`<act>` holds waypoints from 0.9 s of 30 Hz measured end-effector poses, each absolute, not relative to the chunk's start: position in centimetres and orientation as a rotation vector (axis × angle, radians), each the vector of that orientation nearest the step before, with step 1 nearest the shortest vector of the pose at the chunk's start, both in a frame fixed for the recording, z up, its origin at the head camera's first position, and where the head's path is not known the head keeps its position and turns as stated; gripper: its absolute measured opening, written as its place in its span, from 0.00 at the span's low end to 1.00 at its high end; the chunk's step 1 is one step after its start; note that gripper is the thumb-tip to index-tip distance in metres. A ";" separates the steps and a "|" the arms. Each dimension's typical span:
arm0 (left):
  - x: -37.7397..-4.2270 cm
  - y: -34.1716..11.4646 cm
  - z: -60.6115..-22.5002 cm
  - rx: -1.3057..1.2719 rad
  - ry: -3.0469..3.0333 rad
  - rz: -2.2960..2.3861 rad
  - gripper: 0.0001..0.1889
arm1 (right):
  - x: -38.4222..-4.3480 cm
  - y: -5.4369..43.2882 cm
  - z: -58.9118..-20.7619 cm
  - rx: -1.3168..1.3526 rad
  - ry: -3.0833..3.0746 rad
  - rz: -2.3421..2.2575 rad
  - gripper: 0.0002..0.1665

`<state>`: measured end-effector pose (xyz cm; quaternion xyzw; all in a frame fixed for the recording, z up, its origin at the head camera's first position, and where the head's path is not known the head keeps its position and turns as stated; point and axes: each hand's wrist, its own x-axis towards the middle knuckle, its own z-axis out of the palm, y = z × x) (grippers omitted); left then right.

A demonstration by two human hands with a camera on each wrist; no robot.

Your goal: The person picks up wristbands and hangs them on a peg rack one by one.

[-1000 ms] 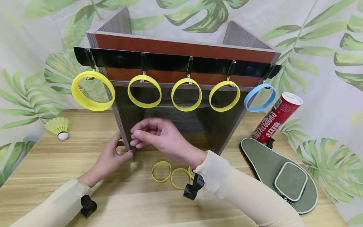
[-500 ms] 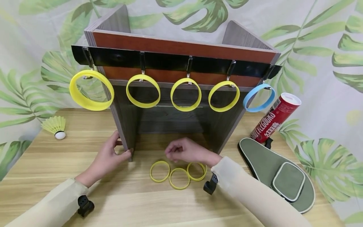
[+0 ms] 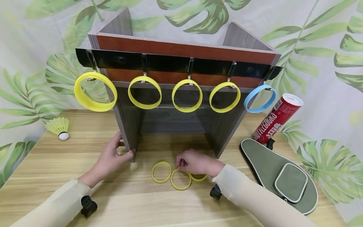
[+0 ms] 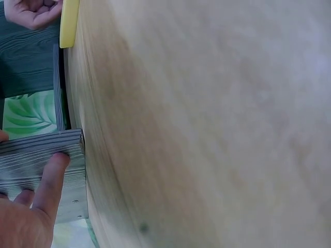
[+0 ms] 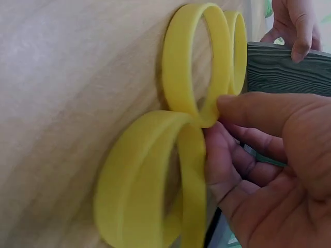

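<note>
My left hand (image 3: 109, 157) grips the front edge of the grey wooden stand's left side panel (image 3: 122, 126), low by the table; a finger lies along the panel in the left wrist view. My right hand (image 3: 195, 162) is at the tabletop between the stand's legs. Its thumb and fingers pinch the rim of the middle yellow wristband (image 5: 178, 67). Left of that band lies another yellow wristband (image 3: 161, 182). To the right, partly under my right hand in the head view, are overlapping yellow wristbands (image 5: 139, 181).
From hooks on the stand's black rail (image 3: 167, 64) hang several yellow wristbands (image 3: 187, 109) and a blue wristband (image 3: 259, 108). A red can (image 3: 276, 119) and a green paddle case (image 3: 266, 167) are at the right. A yellow shuttlecock (image 3: 58, 126) lies at the left.
My right hand has come down from in front of the stand's left panel to the wristbands on the table and now pinches the middle one. The left hand keeps its grip on the panel.
</note>
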<state>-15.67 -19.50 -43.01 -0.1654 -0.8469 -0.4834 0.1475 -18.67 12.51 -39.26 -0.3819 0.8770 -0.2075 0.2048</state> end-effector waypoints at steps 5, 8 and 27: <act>-15.6 -19.5 -43.0 -0.477 -2.431 -1.401 0.36 | -18.5 12.3 -39.2 -1.140 2.454 -0.505 0.05; -15.6 -19.5 -43.0 -0.474 -2.437 -1.387 0.36 | -18.5 12.4 -39.2 -1.186 2.442 -0.493 0.06; -15.5 -19.4 -42.8 -0.465 -2.444 -1.334 0.35 | -19.0 13.9 -37.0 -1.098 2.240 -0.587 0.05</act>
